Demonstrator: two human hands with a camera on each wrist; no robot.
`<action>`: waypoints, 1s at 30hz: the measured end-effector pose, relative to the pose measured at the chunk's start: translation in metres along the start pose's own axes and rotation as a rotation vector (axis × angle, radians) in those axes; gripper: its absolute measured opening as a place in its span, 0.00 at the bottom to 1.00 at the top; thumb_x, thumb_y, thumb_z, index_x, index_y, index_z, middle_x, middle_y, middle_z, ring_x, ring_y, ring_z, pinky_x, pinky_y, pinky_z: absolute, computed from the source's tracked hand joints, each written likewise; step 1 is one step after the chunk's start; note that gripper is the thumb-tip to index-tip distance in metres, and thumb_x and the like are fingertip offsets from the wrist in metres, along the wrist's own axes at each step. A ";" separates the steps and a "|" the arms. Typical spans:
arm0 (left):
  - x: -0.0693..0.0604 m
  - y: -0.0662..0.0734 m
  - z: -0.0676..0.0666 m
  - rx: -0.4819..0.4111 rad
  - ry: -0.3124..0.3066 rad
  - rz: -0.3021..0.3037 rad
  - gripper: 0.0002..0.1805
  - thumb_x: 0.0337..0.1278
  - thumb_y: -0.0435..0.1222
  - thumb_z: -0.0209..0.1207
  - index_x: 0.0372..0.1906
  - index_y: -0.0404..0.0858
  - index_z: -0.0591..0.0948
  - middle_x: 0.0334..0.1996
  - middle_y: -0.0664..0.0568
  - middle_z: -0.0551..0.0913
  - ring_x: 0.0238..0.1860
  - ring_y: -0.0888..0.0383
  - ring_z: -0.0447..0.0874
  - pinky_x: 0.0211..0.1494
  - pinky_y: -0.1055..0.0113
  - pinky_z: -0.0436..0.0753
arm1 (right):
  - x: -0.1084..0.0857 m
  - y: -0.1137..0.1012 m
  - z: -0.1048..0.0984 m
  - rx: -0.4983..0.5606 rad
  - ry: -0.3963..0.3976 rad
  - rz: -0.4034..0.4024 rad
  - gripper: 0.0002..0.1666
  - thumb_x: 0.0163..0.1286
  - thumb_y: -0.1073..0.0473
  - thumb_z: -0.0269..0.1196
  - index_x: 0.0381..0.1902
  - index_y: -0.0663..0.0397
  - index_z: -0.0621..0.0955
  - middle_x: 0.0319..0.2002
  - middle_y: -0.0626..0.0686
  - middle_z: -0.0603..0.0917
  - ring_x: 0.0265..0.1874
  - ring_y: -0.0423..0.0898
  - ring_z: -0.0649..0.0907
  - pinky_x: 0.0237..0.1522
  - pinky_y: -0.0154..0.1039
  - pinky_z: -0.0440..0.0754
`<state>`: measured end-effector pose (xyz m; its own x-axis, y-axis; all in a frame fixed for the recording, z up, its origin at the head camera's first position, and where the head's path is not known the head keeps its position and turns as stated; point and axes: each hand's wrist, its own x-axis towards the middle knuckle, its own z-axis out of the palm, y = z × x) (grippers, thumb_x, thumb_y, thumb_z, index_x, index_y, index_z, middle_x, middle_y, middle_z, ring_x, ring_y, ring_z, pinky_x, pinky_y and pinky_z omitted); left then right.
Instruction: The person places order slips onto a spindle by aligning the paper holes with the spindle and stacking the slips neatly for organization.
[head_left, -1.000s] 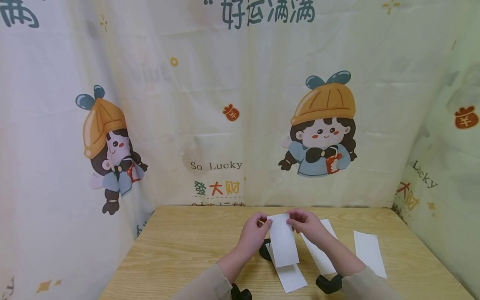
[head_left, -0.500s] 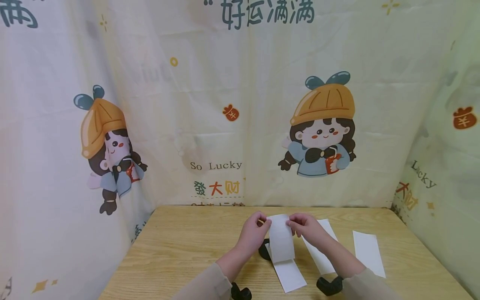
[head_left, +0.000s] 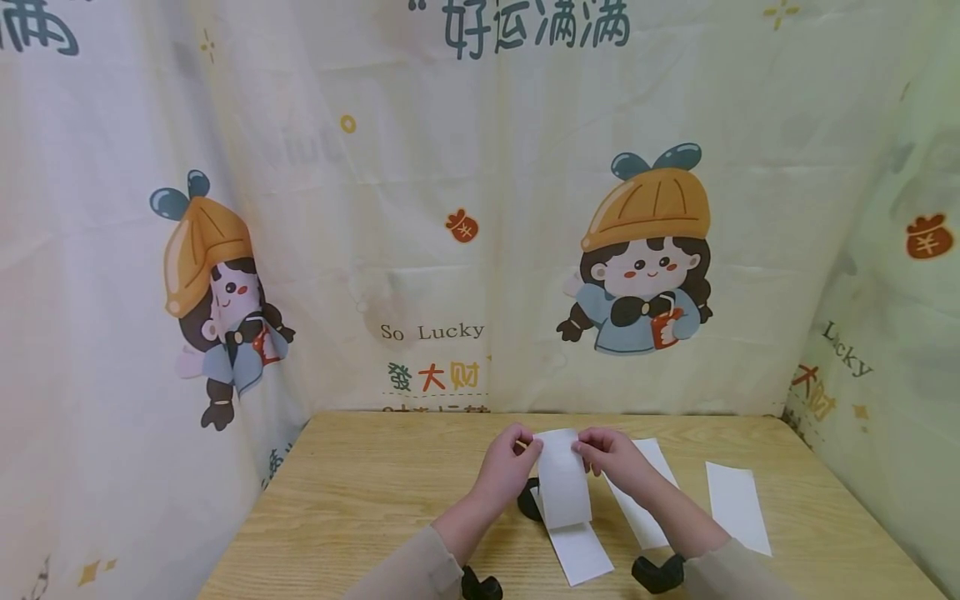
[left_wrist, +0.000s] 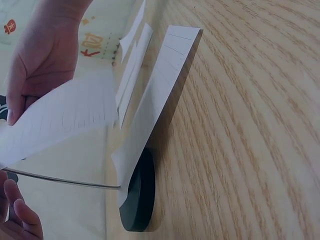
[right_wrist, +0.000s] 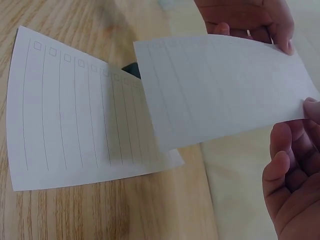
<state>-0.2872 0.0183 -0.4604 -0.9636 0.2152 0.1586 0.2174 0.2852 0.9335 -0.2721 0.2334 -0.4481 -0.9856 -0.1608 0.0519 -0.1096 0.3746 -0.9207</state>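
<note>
In the head view, my left hand (head_left: pixel 510 462) and right hand (head_left: pixel 618 458) pinch opposite upper edges of a white paper slip (head_left: pixel 564 479) between thumb and fingers. It hangs tilted above the table. Below it stands a receipt spike with a round black base (left_wrist: pixel 142 192) and a thin metal rod (left_wrist: pixel 62 179). The rod reaches up toward the held slip; its tip is hidden, and I cannot tell whether it goes through this slip. A second slip (right_wrist: pixel 65 120), printed with lines and small boxes, is low on the spike, its near end sticking out over the table.
Two groups of white paper lie on the wooden table (head_left: pixel 375 483): one slip or stack (head_left: pixel 637 500) partly behind my right forearm, another (head_left: pixel 737 504) farther right. Black wrist camera mounts (head_left: pixel 658 573) sit near both sleeves. A printed curtain (head_left: pixel 420 208) closes the back.
The held slip's lower end has swung slightly left and upward since one second ago. Both hands keep their pinch and have barely moved.
</note>
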 end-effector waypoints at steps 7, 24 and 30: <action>0.003 -0.005 -0.003 -0.050 -0.012 -0.021 0.09 0.65 0.45 0.63 0.36 0.44 0.81 0.31 0.55 0.78 0.32 0.58 0.74 0.33 0.64 0.75 | 0.005 0.012 0.000 -0.016 0.007 0.004 0.14 0.75 0.54 0.59 0.47 0.60 0.80 0.29 0.52 0.78 0.29 0.52 0.77 0.34 0.45 0.76; 0.002 -0.006 -0.004 -0.095 -0.008 -0.029 0.08 0.65 0.42 0.63 0.38 0.42 0.82 0.34 0.55 0.79 0.33 0.59 0.76 0.36 0.64 0.77 | 0.006 0.017 0.000 0.005 -0.015 -0.005 0.15 0.74 0.53 0.60 0.46 0.61 0.79 0.29 0.53 0.80 0.30 0.58 0.78 0.33 0.45 0.78; 0.002 -0.007 -0.002 -0.069 0.000 -0.024 0.08 0.66 0.42 0.62 0.38 0.42 0.82 0.32 0.54 0.78 0.33 0.58 0.75 0.35 0.64 0.76 | 0.005 0.018 -0.002 0.022 -0.056 -0.012 0.15 0.75 0.53 0.59 0.45 0.62 0.78 0.29 0.53 0.79 0.31 0.58 0.78 0.33 0.43 0.78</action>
<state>-0.2907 0.0142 -0.4663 -0.9684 0.2090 0.1358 0.1828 0.2251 0.9570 -0.2796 0.2411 -0.4641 -0.9754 -0.2163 0.0413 -0.1175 0.3522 -0.9285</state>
